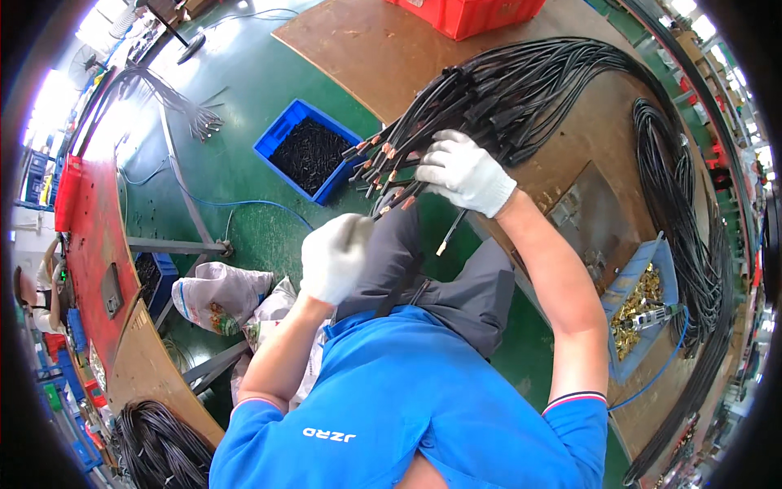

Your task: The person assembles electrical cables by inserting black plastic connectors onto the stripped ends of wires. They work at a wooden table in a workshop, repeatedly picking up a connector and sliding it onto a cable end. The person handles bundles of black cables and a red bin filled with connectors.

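A thick bundle of black cables (505,98) lies across the brown table, its stripped copper ends jutting over the near left edge. My right hand (466,173), in a white knitted glove, has its fingers curled round some cables close to those ends. One cable with a bare tip (444,244) hangs below that hand. To the left and lower, my left hand (336,257), also gloved, is just short of the copper ends. Its fingers are smeared by motion, so whether they hold anything is hidden.
On the floor beyond my left hand stands a blue crate (269,149) of small black pieces. A blue-grey bin (617,306) of brass terminals and a hand tool (656,316) sit at right, near coiled cables (664,155). White sacks (221,295) and a red-topped table (91,244) are left.
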The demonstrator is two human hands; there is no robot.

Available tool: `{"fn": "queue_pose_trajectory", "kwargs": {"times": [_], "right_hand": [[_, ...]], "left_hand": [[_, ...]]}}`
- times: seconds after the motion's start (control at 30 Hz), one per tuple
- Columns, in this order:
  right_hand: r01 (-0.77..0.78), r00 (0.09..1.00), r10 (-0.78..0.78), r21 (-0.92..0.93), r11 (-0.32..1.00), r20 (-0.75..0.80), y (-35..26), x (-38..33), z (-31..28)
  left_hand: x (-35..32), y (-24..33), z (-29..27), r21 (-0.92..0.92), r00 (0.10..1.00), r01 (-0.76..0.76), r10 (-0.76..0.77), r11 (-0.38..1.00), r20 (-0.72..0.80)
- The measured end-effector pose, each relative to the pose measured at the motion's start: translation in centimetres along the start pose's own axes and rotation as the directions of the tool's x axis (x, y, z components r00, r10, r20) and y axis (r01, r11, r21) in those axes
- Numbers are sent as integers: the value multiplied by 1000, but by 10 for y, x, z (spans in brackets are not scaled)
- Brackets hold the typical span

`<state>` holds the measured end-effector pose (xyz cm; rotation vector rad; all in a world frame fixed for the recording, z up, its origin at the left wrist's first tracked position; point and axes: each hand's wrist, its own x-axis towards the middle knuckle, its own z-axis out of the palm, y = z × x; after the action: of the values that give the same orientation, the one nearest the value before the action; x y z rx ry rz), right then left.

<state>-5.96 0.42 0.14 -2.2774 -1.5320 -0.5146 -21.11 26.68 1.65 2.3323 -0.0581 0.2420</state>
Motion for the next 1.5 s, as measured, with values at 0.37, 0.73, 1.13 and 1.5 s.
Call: {"fn": "queue_pose_trajectory", "kwargs": {"times": [0.37,0.73,1.13,1.5], "right_hand": [[-21,998,14,98,995,67,-2,-4,-5],[-40,994,29,103,994,102,0,-2,-4],[-56,995,49,81,995,86,-2,0,-4],[-45,997,40,63,997,71,-4,-3,-3]], "left_hand": [[3,-38,48,-629,644,755,-389,185,659],[11,-10,55,-574,612,787,-413,228,675],[13,-158,34,-758,613,651,-560,-43,558],[29,-135,38,-757,809,585,-275,291,519]]}}
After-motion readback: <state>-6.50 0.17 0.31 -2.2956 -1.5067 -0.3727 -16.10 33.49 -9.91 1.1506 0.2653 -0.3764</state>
